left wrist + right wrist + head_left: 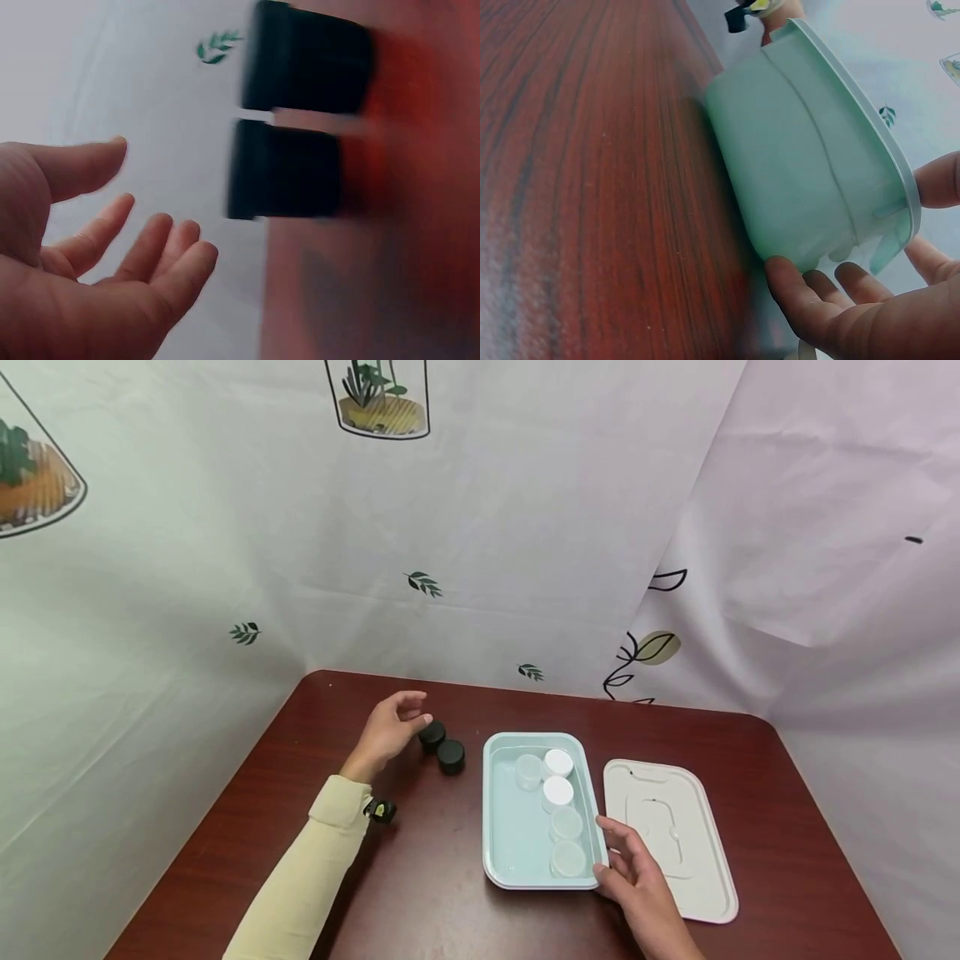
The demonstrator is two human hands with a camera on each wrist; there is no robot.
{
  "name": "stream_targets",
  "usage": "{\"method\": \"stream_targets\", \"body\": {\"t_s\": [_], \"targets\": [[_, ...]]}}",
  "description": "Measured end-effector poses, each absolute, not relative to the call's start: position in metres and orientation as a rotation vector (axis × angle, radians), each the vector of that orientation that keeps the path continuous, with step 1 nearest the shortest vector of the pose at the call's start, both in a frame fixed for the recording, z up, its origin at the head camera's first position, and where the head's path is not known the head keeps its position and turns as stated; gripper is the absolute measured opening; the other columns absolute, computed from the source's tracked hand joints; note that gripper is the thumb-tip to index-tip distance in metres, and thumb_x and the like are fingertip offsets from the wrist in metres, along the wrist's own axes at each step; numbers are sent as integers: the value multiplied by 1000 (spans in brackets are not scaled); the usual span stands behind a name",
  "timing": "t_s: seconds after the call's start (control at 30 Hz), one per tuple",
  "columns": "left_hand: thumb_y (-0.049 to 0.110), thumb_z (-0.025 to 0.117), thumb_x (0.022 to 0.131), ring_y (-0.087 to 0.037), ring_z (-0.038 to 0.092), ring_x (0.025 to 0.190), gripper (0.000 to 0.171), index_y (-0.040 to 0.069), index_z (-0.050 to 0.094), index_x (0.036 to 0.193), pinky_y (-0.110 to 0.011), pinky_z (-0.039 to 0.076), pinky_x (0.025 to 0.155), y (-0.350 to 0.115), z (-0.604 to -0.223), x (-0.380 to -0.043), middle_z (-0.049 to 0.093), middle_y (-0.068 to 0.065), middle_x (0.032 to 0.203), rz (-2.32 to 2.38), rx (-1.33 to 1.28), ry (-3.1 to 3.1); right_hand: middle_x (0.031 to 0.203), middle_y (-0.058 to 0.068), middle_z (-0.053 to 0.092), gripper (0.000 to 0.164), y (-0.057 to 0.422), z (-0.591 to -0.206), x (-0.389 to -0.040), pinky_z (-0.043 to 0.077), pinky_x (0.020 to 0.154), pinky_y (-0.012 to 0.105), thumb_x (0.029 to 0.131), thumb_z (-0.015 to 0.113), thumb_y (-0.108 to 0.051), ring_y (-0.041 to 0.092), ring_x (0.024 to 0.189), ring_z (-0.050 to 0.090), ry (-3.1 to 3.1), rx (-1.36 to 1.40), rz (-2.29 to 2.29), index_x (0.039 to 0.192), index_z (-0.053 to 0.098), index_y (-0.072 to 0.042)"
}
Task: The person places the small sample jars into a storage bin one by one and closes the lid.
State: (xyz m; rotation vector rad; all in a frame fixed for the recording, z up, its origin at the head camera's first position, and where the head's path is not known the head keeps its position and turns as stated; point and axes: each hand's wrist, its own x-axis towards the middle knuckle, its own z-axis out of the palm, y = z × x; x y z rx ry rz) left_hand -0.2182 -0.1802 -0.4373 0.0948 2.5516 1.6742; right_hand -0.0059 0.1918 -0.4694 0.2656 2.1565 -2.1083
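Two small black jars (451,757) stand together on the table, and also show dark and blurred as black jars (304,169) in the left wrist view. Beside the farther one, my left hand (392,727) hovers with fingers loosely bent and nothing between them; a gap parts hand and jars in the left wrist view. A pale blue-green tub (517,843) stands in the middle. At its near right corner my right hand (633,877) holds it, thumb at the rim and fingers against the outer side. Inside are two white-topped jars (557,793) and several clear jars (567,858).
A white rectangular lid (708,860) lies flat right of the tub. The dark red table (420,877) runs back to a white printed cloth (480,527) hanging behind and at both sides. A small black device (383,812) sits on my left wrist.
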Motion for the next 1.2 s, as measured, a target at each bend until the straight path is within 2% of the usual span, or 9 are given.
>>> {"method": "stream_targets", "body": {"t_s": [0.17,0.33,0.87,0.97,1.2], "targets": [[15,70,103,-38,51,146,55,6,51,154,-55,48,115,-185,-456,-220,51,-19,157,1703,69,2472,145,20,51,56,191,-470,-6,62,85,30,99,60,3,10,113,67,2164,267,-2106,151,47,-12],[16,68,104,-41,49,146,56,7,48,156,-55,45,117,-187,-472,-220,48,-20,159,1674,89,2438,145,21,52,57,191,-470,-6,62,85,30,98,60,3,10,113,67,2168,269,-2103,151,47,-12],[13,66,106,-40,52,141,48,11,53,151,-53,48,112,-186,-488,-215,53,-19,153,1617,79,2460,144,22,51,56,190,-471,-5,62,84,30,98,59,4,8,112,68,2188,232,-2119,152,47,-10],[12,65,106,-39,55,139,47,10,54,151,-48,50,108,-185,-488,-214,56,-19,151,1637,81,2458,143,21,52,56,190,-471,-5,63,84,31,98,59,4,9,112,68,2186,230,-2124,151,47,-10],[14,62,108,-31,61,122,46,11,51,153,-33,50,86,-185,-486,-211,60,-17,144,1683,80,2460,143,20,52,57,191,-471,-6,63,84,32,98,60,4,9,111,68,2179,231,-2125,152,47,-10]]}}
